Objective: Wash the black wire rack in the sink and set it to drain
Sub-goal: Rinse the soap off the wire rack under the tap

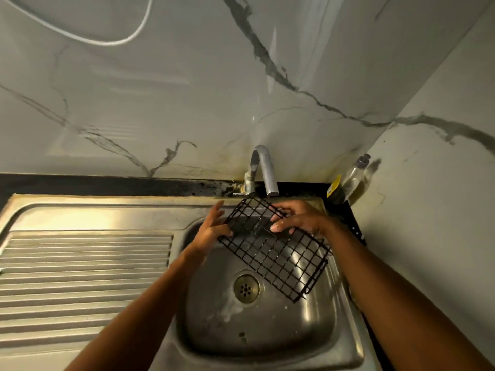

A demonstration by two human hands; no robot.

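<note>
Spanning the counter, a steel sink (345, 352) has its ribbed drainboard (85, 277) at left and basin at right, where a black rack (278, 253) is held tilted over the far right corner, below the tap (263, 170). The left hand (211, 228) pinches its left edge; the right hand (300, 218) curls fingers over the top. A bottle (351, 180) stands in the far right corner.
</note>
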